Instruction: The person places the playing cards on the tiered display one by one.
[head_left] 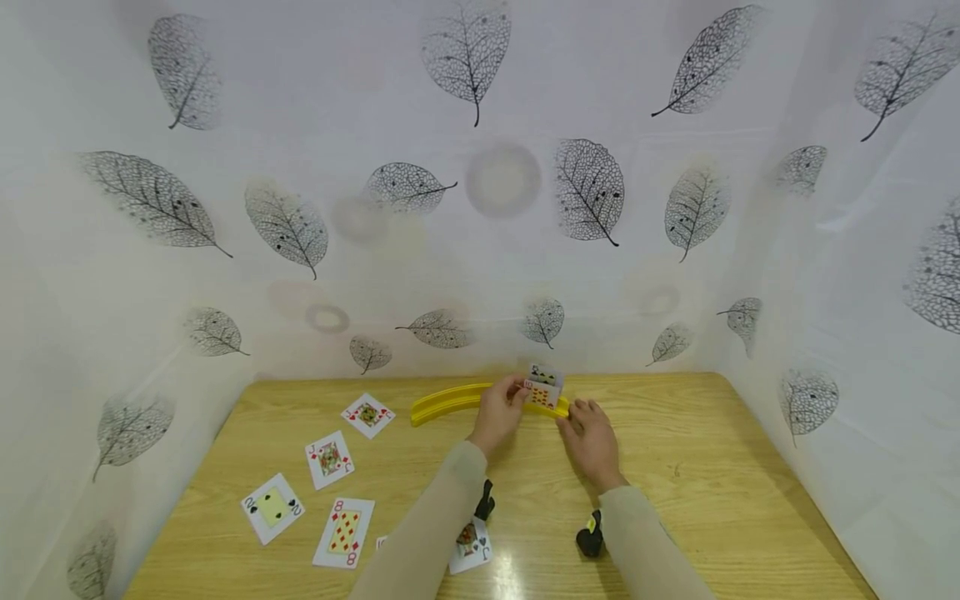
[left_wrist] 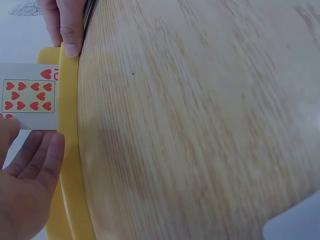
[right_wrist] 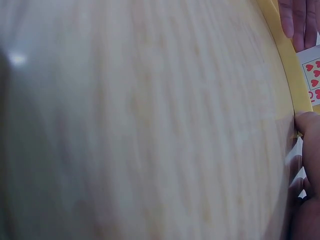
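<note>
A curved yellow playing card holder (head_left: 442,403) lies toward the far edge of the wooden table. My left hand (head_left: 501,414) pinches the ten of hearts (head_left: 542,394) by its left side, thumb over the face. In the left wrist view this card (left_wrist: 30,92) stands with its lower edge at the holder's slot. A black-suited card (head_left: 543,375) shows upright behind it, its lower part covered. At the holder's right end, my right hand (head_left: 594,446) grips the yellow plastic, thumb in front and fingers behind.
Face-up cards lie at the left: a red jack (head_left: 368,415), jack of diamonds (head_left: 329,459), two of spades (head_left: 272,507) and eight of diamonds (head_left: 344,533). A jack of spades (head_left: 469,546) is partly hidden by my left sleeve. A leaf-print curtain (head_left: 502,267) surrounds the table.
</note>
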